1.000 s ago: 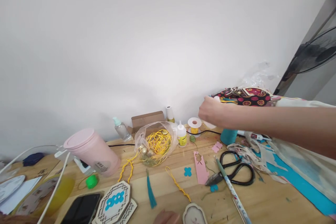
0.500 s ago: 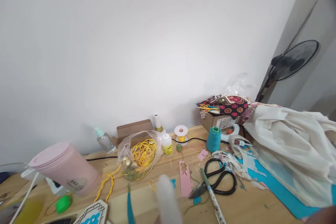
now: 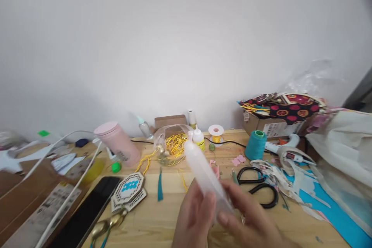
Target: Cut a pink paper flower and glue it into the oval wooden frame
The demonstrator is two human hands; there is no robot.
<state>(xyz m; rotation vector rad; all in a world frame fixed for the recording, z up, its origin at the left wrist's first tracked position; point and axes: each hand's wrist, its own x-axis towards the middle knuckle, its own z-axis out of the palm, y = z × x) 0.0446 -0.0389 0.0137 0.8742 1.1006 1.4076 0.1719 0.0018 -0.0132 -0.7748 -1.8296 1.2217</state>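
A translucent white squeeze bottle [image 3: 203, 168] is held tilted over the front of the table, its narrow end up and to the left. My left hand [image 3: 194, 217] is wrapped round its lower left side, with the thumb pressed on it. On the other side, the fingers of my right hand [image 3: 247, 217] close on the bottle's lower end. Black-handled scissors [image 3: 269, 197] lie just right of my right hand, which partly hides them. A thin teal strip [image 3: 160, 186] lies left of my left hand.
At left are a phone [image 3: 87, 213], a hexagonal ornament [image 3: 128, 188] and a pink tumbler [image 3: 119, 143]. Behind stand a yellow-labelled bottle [image 3: 199, 139], a thread spool [image 3: 216, 131] and a teal thread cone [image 3: 255, 146]. A filled cardboard box [image 3: 258, 126] and white cloth [image 3: 343, 139] stand right.
The view has swung left and downward, bringing the phone and both hands into sight. The bottle, earlier a blur at the bottom edge, is now higher, with both hands on it.
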